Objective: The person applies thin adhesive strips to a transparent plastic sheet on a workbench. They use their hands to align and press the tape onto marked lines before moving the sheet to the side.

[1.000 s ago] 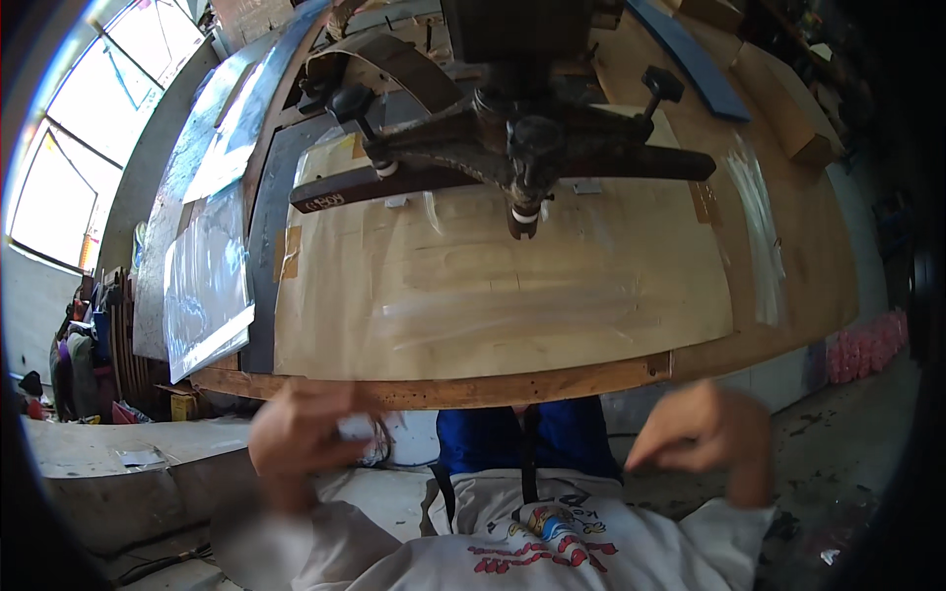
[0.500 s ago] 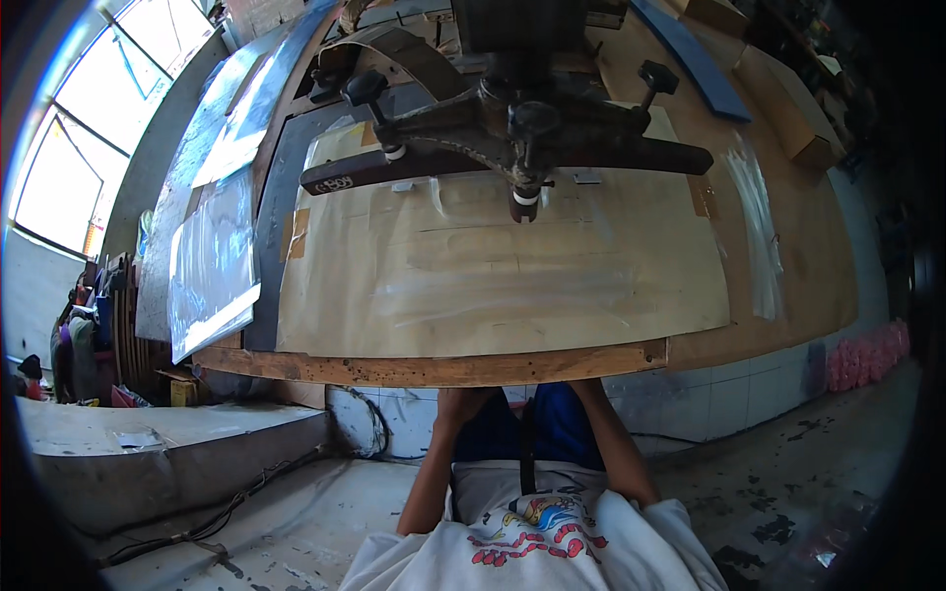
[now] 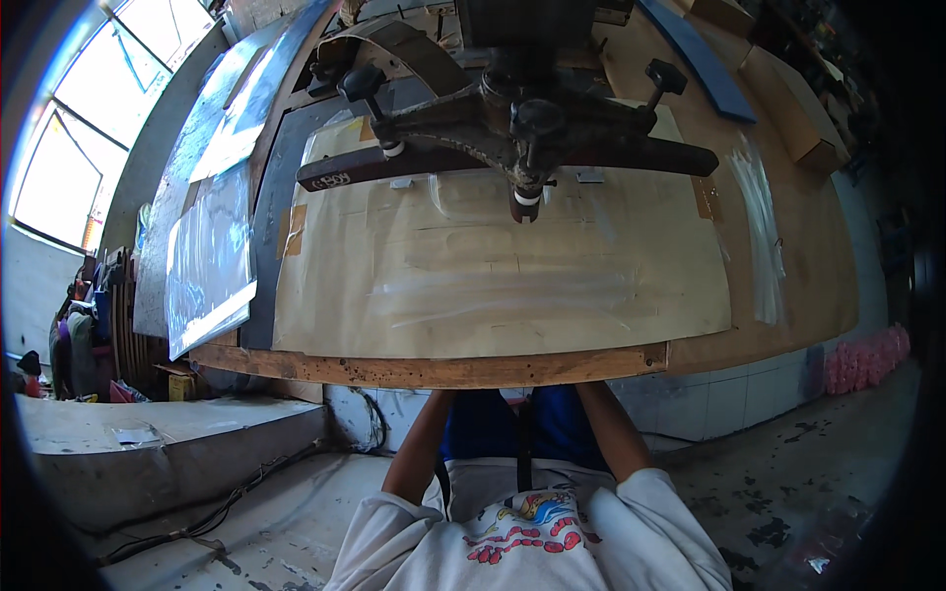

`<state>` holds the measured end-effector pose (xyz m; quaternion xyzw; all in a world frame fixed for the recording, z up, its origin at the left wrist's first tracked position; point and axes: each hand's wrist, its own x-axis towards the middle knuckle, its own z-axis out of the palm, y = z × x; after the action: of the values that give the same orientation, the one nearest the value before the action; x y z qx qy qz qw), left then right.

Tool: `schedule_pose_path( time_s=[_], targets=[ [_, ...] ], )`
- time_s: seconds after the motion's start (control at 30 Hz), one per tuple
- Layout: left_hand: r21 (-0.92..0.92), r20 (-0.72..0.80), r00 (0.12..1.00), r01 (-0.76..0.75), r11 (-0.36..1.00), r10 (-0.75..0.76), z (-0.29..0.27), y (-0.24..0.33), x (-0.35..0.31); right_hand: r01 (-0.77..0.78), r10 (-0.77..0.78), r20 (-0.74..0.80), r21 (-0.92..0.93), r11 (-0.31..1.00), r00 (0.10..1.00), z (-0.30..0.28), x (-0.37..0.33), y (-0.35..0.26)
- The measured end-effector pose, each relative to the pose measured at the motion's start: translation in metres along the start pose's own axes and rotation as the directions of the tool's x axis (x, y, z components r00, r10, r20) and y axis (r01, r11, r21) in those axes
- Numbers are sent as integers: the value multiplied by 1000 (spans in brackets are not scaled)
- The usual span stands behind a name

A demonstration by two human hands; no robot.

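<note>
Both my hands are hidden beneath the front edge of the wooden table. Only my left forearm and right forearm show, reaching up under that edge, so I cannot see what the hands hold or touch. On the table lies a tan sheet under clear film, taped at its corners. Above it hangs a dark metal arm with a long crossbar and black knobs.
A shiny plastic-covered panel leans at the table's left side. A blue strip and wooden blocks lie at the back right. A concrete step and cables are at lower left, pink objects at right.
A second ago both hands were raised in front of the table edge, the left around something pale. They have since gone under the table and stay out of sight.
</note>
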<state>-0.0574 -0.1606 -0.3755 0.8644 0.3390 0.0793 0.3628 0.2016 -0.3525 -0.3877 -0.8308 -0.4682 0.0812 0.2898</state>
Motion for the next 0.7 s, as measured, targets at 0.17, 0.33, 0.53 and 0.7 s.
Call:
schedule_pose_path(
  time_s=[0.17,0.33,0.53,0.7],
  targets=[
    [15,29,999,38,999,-38,-14,-9,-35,19,-21,267,10,1000,963,-67,-27,-37],
    [-26,281,957,78,997,-68,-76,51,-73,-138,-195,791,331,934,580,-225,-8,-123],
    [-670,81,910,-252,699,406,-263,220,-102,249,-294,4,518,818,956,-348,19,-188],
    [238,-602,699,-304,922,386,-284,249,-60,369,-292,-348,178,912,891,-323,63,-197]
  ],
)
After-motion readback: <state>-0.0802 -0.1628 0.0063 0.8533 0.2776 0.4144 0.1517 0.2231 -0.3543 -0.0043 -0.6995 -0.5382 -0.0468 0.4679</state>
